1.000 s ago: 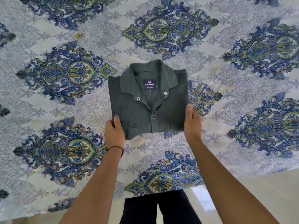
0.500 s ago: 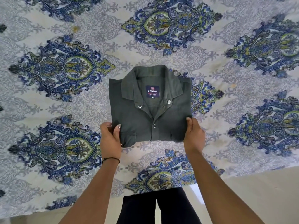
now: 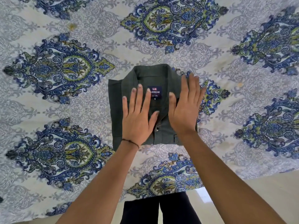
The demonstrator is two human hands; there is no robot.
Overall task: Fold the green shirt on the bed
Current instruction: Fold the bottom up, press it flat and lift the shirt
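Since the earlier frame we have moved both hands off the shirt's near corners onto its top. Our left hand (image 3: 137, 120) lies flat at 7 o'clock of the label (image 3: 155, 92), fingers (image 3: 139, 94) spread, clamped on nothing; the right hand (image 3: 186, 107) presses at 3 o'clock, fingers together. The green shirt (image 3: 115, 110) sits folded mid-bed (image 3: 48, 97). We judge this the final smoothing; next, lift away gently.

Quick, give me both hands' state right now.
Left hand: open, flat on the shirt, holding nothing.
Right hand: open, flat on the shirt, holding nothing.
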